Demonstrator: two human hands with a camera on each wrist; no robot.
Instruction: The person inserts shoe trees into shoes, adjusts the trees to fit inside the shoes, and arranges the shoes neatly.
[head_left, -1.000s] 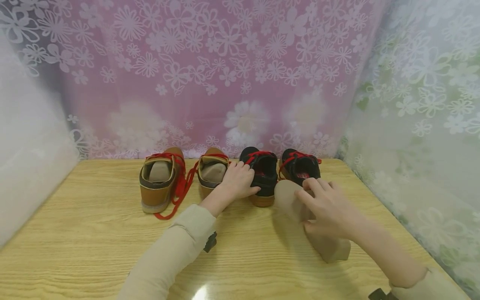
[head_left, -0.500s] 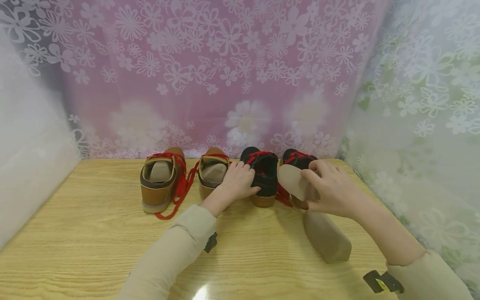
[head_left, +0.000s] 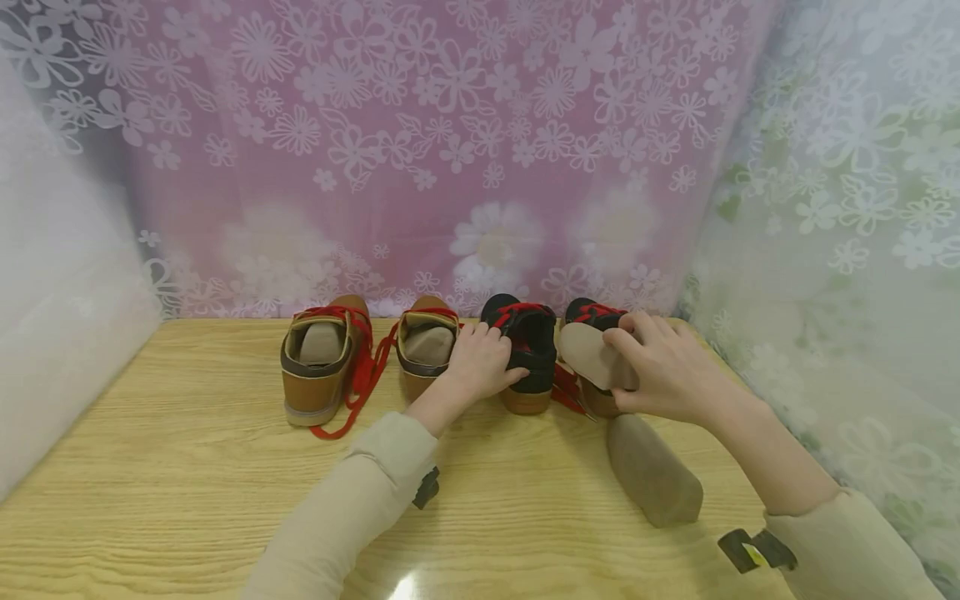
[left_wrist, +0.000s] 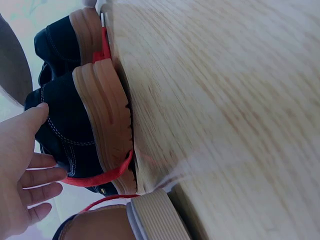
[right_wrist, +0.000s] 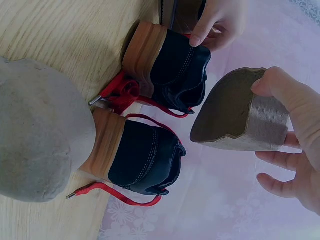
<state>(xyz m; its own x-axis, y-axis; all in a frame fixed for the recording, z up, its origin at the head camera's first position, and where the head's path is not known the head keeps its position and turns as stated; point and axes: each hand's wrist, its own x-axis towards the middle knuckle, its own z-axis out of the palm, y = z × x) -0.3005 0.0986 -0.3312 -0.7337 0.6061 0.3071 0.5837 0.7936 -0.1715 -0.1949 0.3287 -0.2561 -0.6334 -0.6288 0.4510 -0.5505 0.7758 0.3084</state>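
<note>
My right hand pinches a grey-brown moulded-pulp shoe insert between thumb and fingers. The insert hangs tilted above the opening of the right black shoe, partly hiding that shoe in the head view. Its hollow underside shows in the right wrist view. My left hand holds the heel end of the other black shoe, thumb on the heel and fingers along its side. That shoe's opening looks dark, with no insert visible. A second insert lies on the table below the right hand.
Two brown shoes with red laces, the outer brown shoe and inner brown shoe, stand to the left with inserts inside. Loose red laces trail between them. A pink floral curtain hangs behind the wooden table.
My right hand has lifted the insert up and away from the one on the table, to above the right black shoe. My left hand has stayed almost still on the other black shoe.
</note>
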